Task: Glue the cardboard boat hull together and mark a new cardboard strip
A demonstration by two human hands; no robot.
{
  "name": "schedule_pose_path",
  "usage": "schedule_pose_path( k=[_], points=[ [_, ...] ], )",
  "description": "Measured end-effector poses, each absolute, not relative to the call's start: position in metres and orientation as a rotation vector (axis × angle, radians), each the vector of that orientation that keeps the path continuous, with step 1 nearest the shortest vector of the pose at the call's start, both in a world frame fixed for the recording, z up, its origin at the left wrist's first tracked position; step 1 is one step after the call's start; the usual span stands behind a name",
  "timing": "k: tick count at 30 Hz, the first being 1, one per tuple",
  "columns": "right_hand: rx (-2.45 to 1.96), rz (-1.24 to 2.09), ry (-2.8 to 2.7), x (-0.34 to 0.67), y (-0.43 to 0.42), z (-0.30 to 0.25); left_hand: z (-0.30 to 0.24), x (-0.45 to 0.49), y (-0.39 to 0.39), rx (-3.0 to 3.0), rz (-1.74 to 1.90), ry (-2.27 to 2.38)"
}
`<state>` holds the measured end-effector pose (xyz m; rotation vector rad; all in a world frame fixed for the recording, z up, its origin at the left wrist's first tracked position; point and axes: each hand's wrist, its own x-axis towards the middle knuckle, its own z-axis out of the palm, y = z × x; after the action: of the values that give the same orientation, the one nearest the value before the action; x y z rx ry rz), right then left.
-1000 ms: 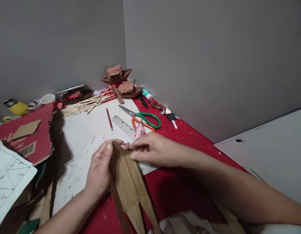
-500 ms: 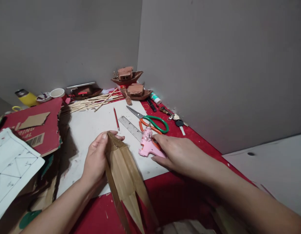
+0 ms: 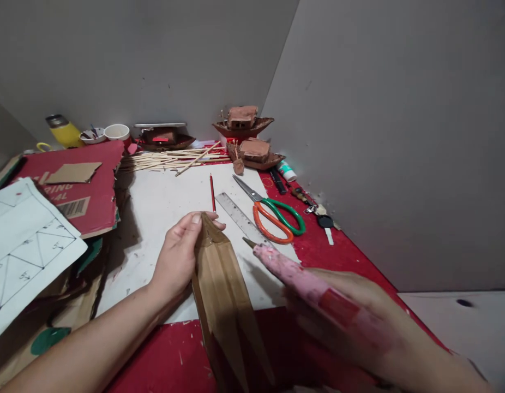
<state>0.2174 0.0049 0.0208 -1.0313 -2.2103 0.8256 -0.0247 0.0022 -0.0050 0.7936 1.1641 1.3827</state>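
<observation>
My left hand is closed round the pointed tip of a long folded brown cardboard piece, which runs from the white sheet toward me. My right hand, blurred by motion, grips a pink glue gun. The gun's nozzle points at the cardboard tip, a short gap to its right.
A metal ruler, red pencil and green-and-orange scissors lie beyond the hands. Wooden sticks, small brown model boats, a yellow bottle, cups, keys stand at the back. Red cardboard and a drawn paper lie left.
My right hand left the cardboard tip, took the pink glue gun off the table and lifted it toward the cardboard. My left hand kept its hold. The view swung left.
</observation>
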Motion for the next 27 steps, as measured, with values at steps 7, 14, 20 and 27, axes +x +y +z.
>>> schedule_pose_path(
  k=[7,14,20,27],
  points=[
    [-0.777,0.938,-2.421,0.192,0.006,0.008,-0.008,-0.02,0.002,0.787,1.344,1.157],
    [-0.782,0.892,-2.489,0.189,0.005,-0.016,-0.015,-0.02,0.001,0.828,1.315,1.149],
    [-0.785,0.804,-2.476,0.19,0.007,-0.026,-0.017,-0.017,0.001,0.857,1.334,1.148],
    [-0.803,0.776,-2.478,0.187,0.006,-0.024,-0.015,-0.014,0.0,0.869,1.336,1.155]
  ],
)
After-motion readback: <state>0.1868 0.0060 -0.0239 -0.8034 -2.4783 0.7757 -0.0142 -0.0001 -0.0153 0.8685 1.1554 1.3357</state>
